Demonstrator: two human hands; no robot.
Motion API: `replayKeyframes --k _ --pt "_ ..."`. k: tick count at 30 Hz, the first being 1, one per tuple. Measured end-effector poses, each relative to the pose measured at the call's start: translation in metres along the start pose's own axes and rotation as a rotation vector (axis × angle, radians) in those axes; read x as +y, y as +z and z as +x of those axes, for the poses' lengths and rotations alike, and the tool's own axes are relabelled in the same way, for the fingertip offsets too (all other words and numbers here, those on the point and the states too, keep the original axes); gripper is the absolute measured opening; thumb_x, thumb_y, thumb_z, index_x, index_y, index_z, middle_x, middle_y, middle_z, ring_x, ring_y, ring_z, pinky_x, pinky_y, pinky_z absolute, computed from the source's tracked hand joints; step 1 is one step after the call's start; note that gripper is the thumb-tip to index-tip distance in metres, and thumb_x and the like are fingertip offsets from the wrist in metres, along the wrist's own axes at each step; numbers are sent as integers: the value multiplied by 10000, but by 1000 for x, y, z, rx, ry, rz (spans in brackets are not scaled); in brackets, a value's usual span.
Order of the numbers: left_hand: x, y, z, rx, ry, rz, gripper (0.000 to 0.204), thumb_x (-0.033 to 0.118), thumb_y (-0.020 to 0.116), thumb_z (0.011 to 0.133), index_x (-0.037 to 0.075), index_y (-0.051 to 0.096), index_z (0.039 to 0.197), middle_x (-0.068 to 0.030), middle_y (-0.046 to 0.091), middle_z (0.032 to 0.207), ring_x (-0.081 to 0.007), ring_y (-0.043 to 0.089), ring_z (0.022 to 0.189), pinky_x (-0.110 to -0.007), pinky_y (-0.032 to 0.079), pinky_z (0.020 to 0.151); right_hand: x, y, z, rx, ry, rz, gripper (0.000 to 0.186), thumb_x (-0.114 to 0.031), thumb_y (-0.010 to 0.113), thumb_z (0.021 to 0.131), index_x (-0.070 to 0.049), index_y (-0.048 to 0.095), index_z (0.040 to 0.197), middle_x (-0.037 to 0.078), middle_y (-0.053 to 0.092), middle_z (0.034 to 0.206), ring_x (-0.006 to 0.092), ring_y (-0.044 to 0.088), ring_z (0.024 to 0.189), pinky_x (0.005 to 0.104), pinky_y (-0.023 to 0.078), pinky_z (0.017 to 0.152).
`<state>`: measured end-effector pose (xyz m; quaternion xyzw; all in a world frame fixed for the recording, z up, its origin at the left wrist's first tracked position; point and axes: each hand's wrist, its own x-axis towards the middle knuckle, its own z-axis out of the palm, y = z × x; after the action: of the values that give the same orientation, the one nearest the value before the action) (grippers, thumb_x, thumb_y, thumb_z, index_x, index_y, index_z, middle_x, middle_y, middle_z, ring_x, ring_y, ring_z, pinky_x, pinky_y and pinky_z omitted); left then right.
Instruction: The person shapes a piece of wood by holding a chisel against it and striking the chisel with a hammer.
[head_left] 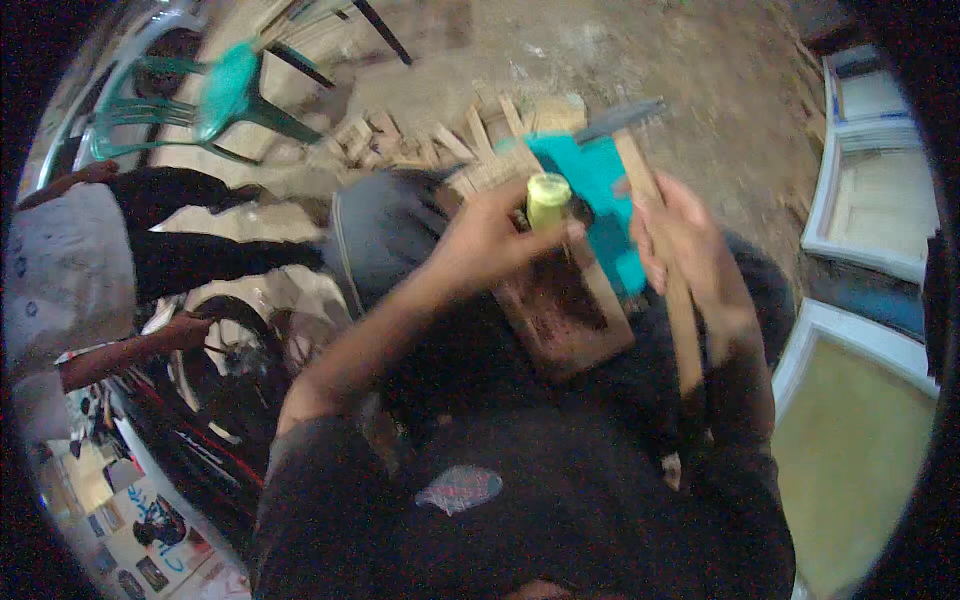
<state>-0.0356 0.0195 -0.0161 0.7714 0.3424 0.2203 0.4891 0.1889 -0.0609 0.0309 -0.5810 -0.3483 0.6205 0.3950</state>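
My left hand [490,235] is closed around a short yellow-green cylinder [548,200] that looks like a chisel handle. Its flat top points up, and its lower end is hidden behind my fingers. Beneath that hand, a wooden piece [570,345] with a dark reddish-brown middle lies across my lap. On the right, my right hand [685,235] grips a long wooden handle [682,330] slanting down toward my body. At its far end a long dark grey head [620,118] crosses it; blur hides how they join. A teal sheet-like thing [610,215] lies between my hands.
Wood offcuts [400,145] are heaped on the floor ahead, beside a grey rounded container [385,235]. Another person [70,260] is close on the left, near a dark motorcycle [200,430]. A green plastic chair [225,100] stands farther off. White-framed panels [850,430] line the right.
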Motion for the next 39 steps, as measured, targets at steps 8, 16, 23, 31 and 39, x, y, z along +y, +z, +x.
replayKeyframes --k 8,16,23,31,39 --pt "-2 2 -1 20 -84 -331 336 234 761 822 19 558 981 -69 604 843 -135 578 804 -325 478 728 -3 20 -7 -145 5 -5 227 -220 445 1016 -43 524 1134 -8 492 634 76 436 399 236 361 365" --pt "13 1 4 55 -255 -554 197 208 669 933 14 636 933 12 643 823 -59 566 765 -260 474 669 9 32 -2 -184 55 118 275 -245 379 1043 -40 496 1184 30 521 657 98 471 423 246 411 388" --pt "0 7 4 208 -160 -624 193 223 635 959 31 641 962 23 636 841 -60 567 773 -250 468 664 19 40 3 -224 29 100 296 -286 368 1055 -39 473 1179 75 555 684 153 547 487 271 474 455" --pt "-3 3 2 189 -275 -690 237 289 624 964 55 633 924 1 637 769 -77 596 700 -253 477 620 4 21 -1 -221 -226 -693 319 -255 439 1004 -12 492 1204 127 643 878 184 631 771 298 509 678" --pt "1 4 4 187 -314 -704 245 292 623 962 54 604 907 -21 637 714 -104 602 625 -263 465 568 -75 13 -60 343 -813 -716 329 -215 504 947 -11 525 1204 144 606 1132 210 583 1002 332 474 841"
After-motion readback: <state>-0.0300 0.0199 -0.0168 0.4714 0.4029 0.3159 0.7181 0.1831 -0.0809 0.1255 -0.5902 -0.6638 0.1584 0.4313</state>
